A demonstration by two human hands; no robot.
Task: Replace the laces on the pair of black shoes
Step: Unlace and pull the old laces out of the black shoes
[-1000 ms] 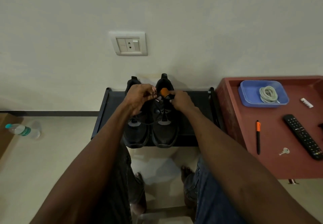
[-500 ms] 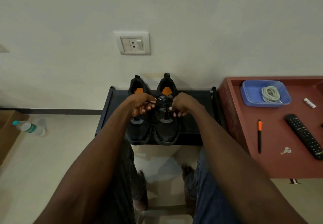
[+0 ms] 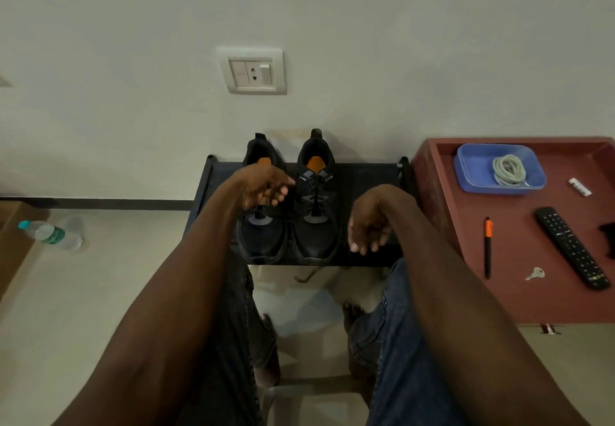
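Shoes (image 3: 289, 202) stand side by side on a low black rack (image 3: 366, 179) against the wall, heels to the wall, toes toward the person, long axes running straight out from the wall. Right shoe (image 3: 316, 206) is in full view with dark laces still threaded. Left hand (image 3: 263, 187) hovers over the left shoe (image 3: 261, 236), fingers loosely curled, holding nothing. Right hand (image 3: 367, 226) hangs just right of the right shoe's toe, fingers drooping, also empty. New laces (image 3: 509, 170) lie coiled in a blue tray (image 3: 472, 166) on the red table (image 3: 519, 296), well right of the rack. Judgement: the right hand is nearer both tray and uncovered shoe.
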